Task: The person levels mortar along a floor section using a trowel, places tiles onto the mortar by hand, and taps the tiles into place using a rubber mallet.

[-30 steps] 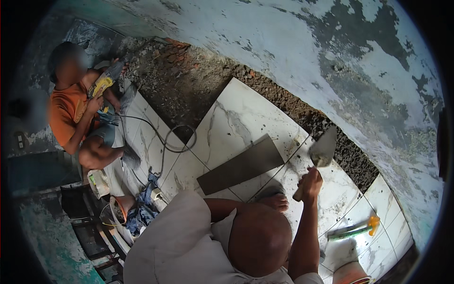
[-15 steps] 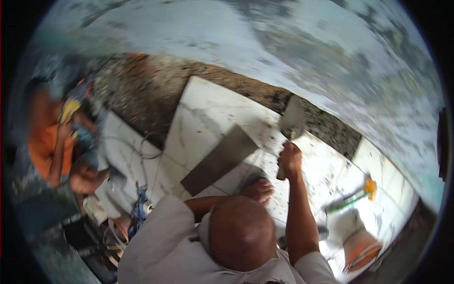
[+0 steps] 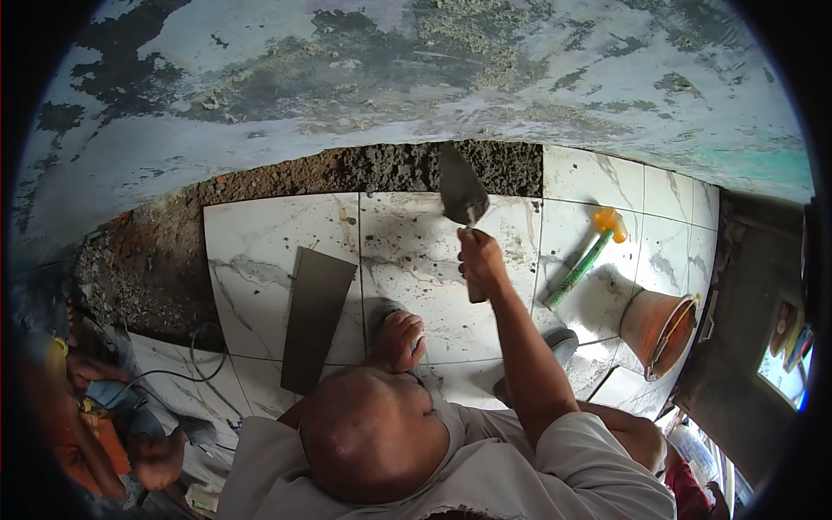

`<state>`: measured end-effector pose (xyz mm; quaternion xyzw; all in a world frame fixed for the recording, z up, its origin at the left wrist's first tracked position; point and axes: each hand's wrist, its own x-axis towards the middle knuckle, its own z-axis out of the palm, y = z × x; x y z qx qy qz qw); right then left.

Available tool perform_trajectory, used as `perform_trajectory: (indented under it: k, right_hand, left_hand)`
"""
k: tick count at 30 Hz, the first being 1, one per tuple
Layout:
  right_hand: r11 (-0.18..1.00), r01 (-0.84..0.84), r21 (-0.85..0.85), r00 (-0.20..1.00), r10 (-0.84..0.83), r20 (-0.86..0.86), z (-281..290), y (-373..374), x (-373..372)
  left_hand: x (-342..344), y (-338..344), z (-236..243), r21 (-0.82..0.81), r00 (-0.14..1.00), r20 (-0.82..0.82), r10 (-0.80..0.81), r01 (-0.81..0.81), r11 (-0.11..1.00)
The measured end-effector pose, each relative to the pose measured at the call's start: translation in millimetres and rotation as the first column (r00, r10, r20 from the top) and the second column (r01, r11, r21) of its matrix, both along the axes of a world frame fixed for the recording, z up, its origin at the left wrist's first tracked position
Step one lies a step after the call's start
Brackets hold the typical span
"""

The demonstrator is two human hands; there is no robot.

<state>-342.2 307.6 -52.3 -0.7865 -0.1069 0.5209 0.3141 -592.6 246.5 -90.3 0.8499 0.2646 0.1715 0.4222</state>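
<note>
My right hand grips the handle of a pointed metal trowel, whose blade is over the near edge of a strip of dark, lumpy mortar. Beside my bare knee, curled digits rest by a dark sandal; I cannot make out whether they are my left hand or my foot. A long dark grey board lies on the speckled white marble-look tiles, left of that sandal. Right of the trowel lies a mallet with a green handle and an orange-yellow head.
A peeling wall runs along the far edge. Bare rubble borders the tiles. At left sits a co-worker in orange, beside a cable. An orange bucket stands right; a person in red is at lower right.
My view has swung, bringing the wall level across the top and revealing the right side of the room. My right hand still holds the trowel, now higher and further left in the picture.
</note>
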Motion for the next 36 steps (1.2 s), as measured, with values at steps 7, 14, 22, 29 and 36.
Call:
perform_trajectory:
  k: [7,14,22,29,36]
  right_hand:
    - [0.998,-0.044,0.039,0.998,0.042,0.043,17,-6,-12]
    - [0.965,-0.249,0.081,0.962,0.237,0.14,-12,21,-12]
    - [0.995,0.021,-0.094,0.984,-0.004,0.177,22,-40,88]
    - [0.814,-0.577,0.062,0.772,0.519,0.367,17,-9,-26]
    - [0.625,-0.78,-0.007,0.439,0.555,0.706,-20,33,1]
  left_hand:
    - [-1,-2,0,-0.001,1.0,-0.002,0.002,-0.002,1.0]
    - [5,-2,-2,0.048,1.0,0.017,-0.004,0.003,0.999]
    - [3,2,4,0.015,1.0,-0.017,-0.013,0.013,1.0]
    - [3,0,1,0.025,0.999,-0.043,-0.004,0.005,1.0]
    - [6,-4,-4,0.048,1.0,-0.015,-0.001,0.002,0.999]
